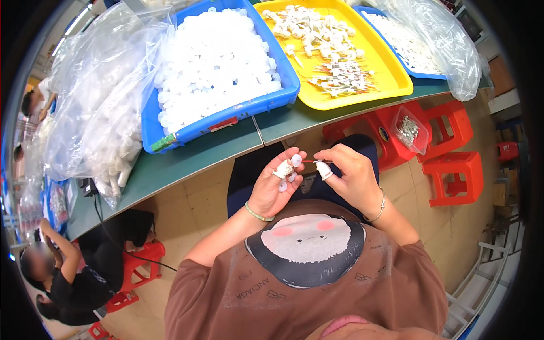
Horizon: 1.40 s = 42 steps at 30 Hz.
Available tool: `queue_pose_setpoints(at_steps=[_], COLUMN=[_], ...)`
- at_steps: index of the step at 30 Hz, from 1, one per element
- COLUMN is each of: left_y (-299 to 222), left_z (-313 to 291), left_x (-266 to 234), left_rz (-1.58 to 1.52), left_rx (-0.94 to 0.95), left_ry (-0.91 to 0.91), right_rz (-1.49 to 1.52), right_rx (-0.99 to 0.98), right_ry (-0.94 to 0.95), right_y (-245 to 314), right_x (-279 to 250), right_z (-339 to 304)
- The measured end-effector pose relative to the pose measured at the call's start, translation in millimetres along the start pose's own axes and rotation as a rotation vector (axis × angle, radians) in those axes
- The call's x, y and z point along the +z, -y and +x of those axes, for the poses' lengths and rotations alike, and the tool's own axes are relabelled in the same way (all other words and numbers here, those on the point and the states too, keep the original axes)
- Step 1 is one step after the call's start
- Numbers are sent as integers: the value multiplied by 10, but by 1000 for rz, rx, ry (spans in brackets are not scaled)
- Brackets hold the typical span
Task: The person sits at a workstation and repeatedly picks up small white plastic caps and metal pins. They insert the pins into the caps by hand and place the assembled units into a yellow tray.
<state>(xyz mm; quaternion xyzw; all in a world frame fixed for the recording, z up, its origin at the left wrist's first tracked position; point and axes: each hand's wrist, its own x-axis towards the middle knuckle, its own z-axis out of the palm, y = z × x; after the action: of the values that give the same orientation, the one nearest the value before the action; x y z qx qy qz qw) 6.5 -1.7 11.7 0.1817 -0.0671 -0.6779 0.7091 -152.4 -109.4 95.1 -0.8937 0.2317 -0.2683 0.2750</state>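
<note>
Over my lap, my left hand pinches a small round white plastic cap between its fingertips. More white caps sit in the palm of that hand. From the right, my right hand grips a thin red wire, whose left end meets the cap. I cannot tell whether the wire passes into the cap. White wrapping covers my right thumb, and a similar white wrap is on a digit of my left hand.
On the green table stand a blue tray heaped with white caps, a yellow tray of white-headed wired pieces, another blue tray and plastic bags. Red stools and a clear container are at right. People sit at left.
</note>
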Motion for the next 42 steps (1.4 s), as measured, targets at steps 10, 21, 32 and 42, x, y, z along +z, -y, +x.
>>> queue_pose_setpoints(at_steps=[10,21,32,42], left_y=[16,67,189,98], left_z=[18,46,28,56], left_x=[32,-26,-172,-40], left_rz=[120,108,76,107], left_rx=[44,6,30,1], left_ry=[-61,-89,-162,-171], right_rz=[-28,432,327,14], right_rx=[-97,290,126,-95], right_ry=[-14,143,44,-79], right_y=[9,-90,-132,-223], right_x=[63,182,379,-380], right_z=[19,17,-4,199])
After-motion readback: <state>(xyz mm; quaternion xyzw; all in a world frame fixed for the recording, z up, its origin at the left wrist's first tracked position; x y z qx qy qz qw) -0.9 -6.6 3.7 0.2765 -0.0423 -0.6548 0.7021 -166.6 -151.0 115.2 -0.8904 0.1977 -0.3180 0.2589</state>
